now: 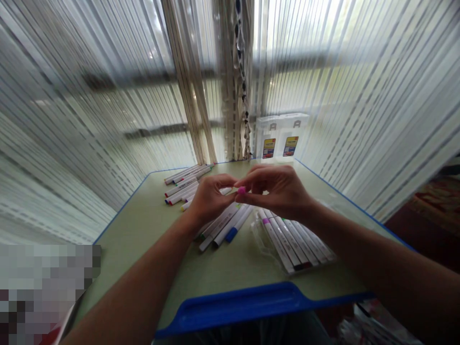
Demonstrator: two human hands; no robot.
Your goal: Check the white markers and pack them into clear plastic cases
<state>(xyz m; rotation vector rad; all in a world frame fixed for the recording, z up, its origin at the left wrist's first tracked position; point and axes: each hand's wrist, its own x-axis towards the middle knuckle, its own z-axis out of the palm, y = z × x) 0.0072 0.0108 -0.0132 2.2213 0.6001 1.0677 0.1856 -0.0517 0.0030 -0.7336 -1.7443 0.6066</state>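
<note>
Pink-capped marker [240, 190] held between left hand [209, 197] and right hand [282, 190] above table [151, 227]

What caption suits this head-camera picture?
A pink-capped marker gripped between left hand and right hand, above markers on a green table.

Marker [226, 191]: white barrel, roughly level, held in the left hand [210, 196].
Cap [241, 190]: pink, on the marker's end, pinched by the right hand [278, 189].

A pale green, blue-rimmed table [143, 230] stands against a white string curtain [89, 120]. Two clear packs [282, 136] stand at its far edge, near loose white markers [185, 184].
</note>
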